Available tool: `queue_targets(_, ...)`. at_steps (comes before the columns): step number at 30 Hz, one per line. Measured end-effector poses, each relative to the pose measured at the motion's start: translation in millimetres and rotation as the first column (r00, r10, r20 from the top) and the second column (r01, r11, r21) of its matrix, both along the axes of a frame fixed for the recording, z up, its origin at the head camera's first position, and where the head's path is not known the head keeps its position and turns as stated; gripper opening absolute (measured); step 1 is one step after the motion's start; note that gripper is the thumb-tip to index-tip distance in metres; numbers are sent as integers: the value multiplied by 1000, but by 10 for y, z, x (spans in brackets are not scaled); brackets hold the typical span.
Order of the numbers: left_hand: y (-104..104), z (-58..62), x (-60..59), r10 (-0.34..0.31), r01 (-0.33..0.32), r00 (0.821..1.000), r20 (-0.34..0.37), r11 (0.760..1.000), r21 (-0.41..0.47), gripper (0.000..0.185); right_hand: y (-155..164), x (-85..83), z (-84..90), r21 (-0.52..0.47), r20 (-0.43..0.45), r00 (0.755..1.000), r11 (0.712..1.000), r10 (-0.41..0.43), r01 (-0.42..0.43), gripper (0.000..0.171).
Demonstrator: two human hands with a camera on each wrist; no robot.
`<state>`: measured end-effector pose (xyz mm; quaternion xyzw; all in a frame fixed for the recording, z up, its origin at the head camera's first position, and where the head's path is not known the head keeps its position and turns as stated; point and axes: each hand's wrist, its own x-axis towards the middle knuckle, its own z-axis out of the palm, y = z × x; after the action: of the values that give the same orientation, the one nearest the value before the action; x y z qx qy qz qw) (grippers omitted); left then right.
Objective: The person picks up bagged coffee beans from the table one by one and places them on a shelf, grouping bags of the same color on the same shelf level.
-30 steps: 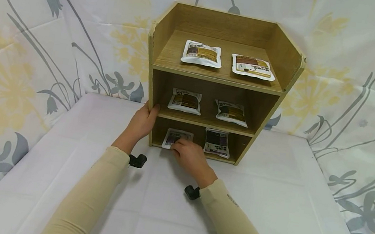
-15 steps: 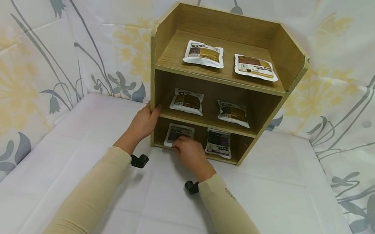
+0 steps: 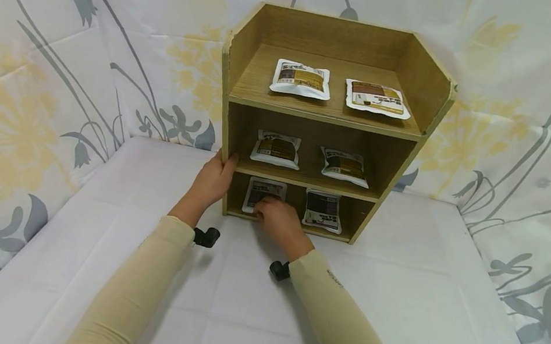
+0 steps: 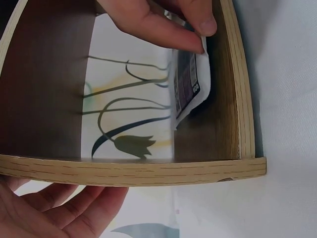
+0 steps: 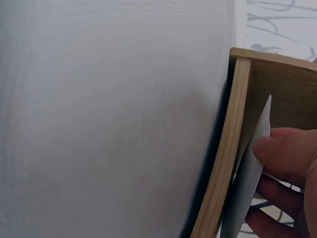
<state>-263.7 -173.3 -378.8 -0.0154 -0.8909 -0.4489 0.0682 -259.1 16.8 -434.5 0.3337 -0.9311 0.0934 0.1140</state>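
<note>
A small wooden shelf unit [image 3: 324,118] with three levels stands against the patterned backdrop. My left hand [image 3: 212,179] holds its left side panel, fingers along the outer face [image 4: 74,210] and thumb at the front edge. In the bottom compartment, at left, my right hand [image 3: 280,222] pinches a flat white-edged pouch with a dark label [image 3: 265,189] by its near edge. The left wrist view shows this pouch [image 4: 190,84] tilted over the compartment floor, thumb and fingers on opposite faces. Its plain pale back [image 5: 247,183] faces the right wrist camera. Another dark-labelled pouch [image 3: 323,210] leans at right on that level.
Two pouches lie on the middle level, one at left [image 3: 276,149] and one at right [image 3: 344,166]. The top level bears two more, a left pouch [image 3: 301,79] and a right pouch [image 3: 377,99]. A white cloth [image 3: 366,314] covers the table.
The pinched pouch has moved farther into the bottom compartment and its far edge stands higher in view. My right hand has moved slightly forward with it; the left hand keeps its hold.
</note>
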Motion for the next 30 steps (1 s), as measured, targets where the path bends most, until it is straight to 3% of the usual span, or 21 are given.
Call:
queue_targets(18,27,5,4,-1,1,1000,-6,1000,6,63,-18,-43,-25,30,52,998,999,-22,21,16)
queue_targets(30,1,6,1,4,-4,1000,6,1000,15,66,87,37,3,-9,45,999,1000,3,-2,17)
